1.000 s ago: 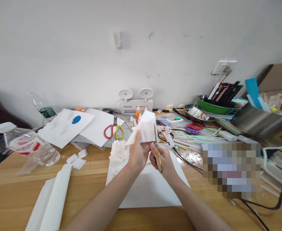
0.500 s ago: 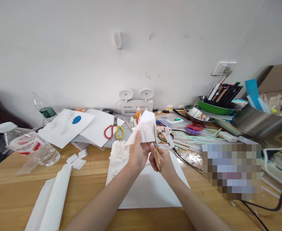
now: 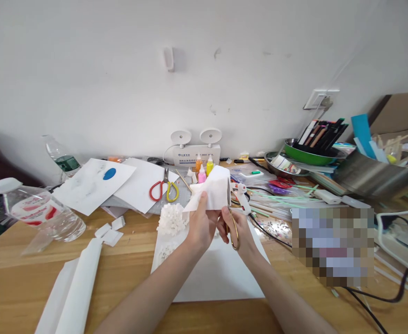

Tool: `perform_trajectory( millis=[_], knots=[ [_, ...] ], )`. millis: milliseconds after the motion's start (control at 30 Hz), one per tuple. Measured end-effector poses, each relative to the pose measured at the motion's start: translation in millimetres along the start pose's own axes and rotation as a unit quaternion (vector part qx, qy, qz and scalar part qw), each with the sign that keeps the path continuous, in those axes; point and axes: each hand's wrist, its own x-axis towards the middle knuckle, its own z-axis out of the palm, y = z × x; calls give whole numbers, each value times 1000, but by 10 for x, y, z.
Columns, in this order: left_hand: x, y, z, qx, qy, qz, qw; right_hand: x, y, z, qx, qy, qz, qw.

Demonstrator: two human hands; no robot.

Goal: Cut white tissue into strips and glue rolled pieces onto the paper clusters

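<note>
Surface: wooden surface [image 3: 127,269] against a plain white wall, crowded with craft clutter.
Folded white paper [image 3: 214,191]: centre of frame, lifted off the surface, not resting on anything.
Left hand [image 3: 200,223]: clamped on the paper's lower edge, thumb pressed on the near face.
Right hand [image 3: 239,232]: closed through the gold handles of the scissors [image 3: 232,225]; the blade stands upright along the paper's right edge, touching it.
Hold, judged: pinched low and raised, probably so the right edge stays free on both sides for the blades.
Beneath: large white sheet [image 3: 221,276] lying flat under both hands.
Just left: white lumpy cluster [image 3: 172,219] on the sheet's far corner.
Behind: red-and-yellow scissors [image 3: 162,189] on stacked papers; small paint bottles [image 3: 201,174]; glue gun [image 3: 242,195] just right of the paper.
Left edge of frame: water bottle [image 3: 40,211] lying on its side.
Lower left: rolled white paper [image 3: 82,283].
Upper right: green bowl [image 3: 308,156] holding pens.
</note>
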Motion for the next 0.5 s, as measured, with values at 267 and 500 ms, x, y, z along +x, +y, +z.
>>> perform_trajectory(
  millis=[267,500],
  knots=[
    [7,-47,13,7,4,37,999,2,-42,-32,-2,10,-7,1000],
    [6,-48,26,-2,1,47,999,11,-63,-38,6,12,10,1000]
  ],
)
